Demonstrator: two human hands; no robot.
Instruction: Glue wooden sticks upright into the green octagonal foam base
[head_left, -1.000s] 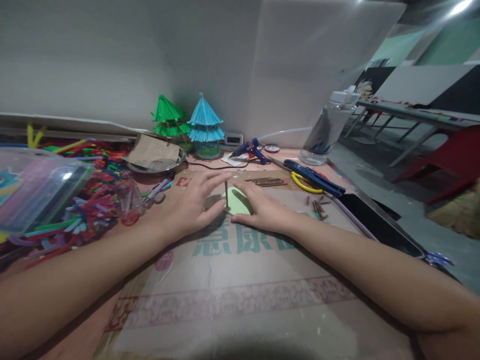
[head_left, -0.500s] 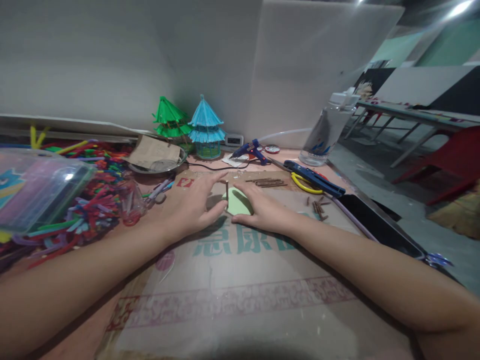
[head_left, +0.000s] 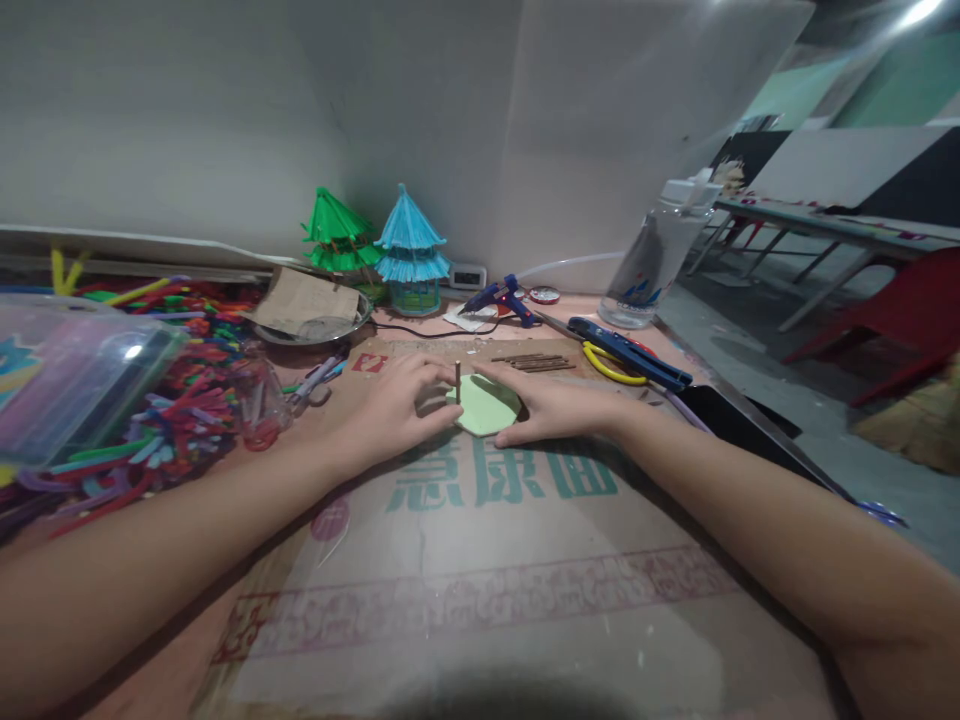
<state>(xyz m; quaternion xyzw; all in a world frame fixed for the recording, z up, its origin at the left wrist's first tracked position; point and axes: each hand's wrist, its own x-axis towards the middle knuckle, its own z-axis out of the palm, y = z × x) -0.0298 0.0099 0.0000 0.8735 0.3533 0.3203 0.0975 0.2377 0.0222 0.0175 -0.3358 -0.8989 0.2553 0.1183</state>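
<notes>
A pale green flat piece with angled edges (head_left: 487, 405) lies on the cardboard sheet in front of me. Near its left edge a short brown stick (head_left: 458, 382) stands upright, pinched by the thumb and fingers of my left hand (head_left: 401, 400). My right hand (head_left: 559, 402) spans the right side of the green piece, the thumb at its near edge and the fingertips at its far edge. Just beyond the right hand, several brown sticks (head_left: 534, 362) lie in a row.
Behind stand a green-roofed model (head_left: 337, 235) and a blue-roofed one (head_left: 412, 255). A blue glue gun (head_left: 501, 297), long-nosed pliers (head_left: 630, 352) and a bottle (head_left: 652, 260) sit at the back right. Colourful pipe cleaners (head_left: 202, 400) and a plastic case (head_left: 75, 375) crowd the left.
My right hand has shifted right, uncovering more of the green piece. The brown stick remains upright in my left hand, which has moved only slightly.
</notes>
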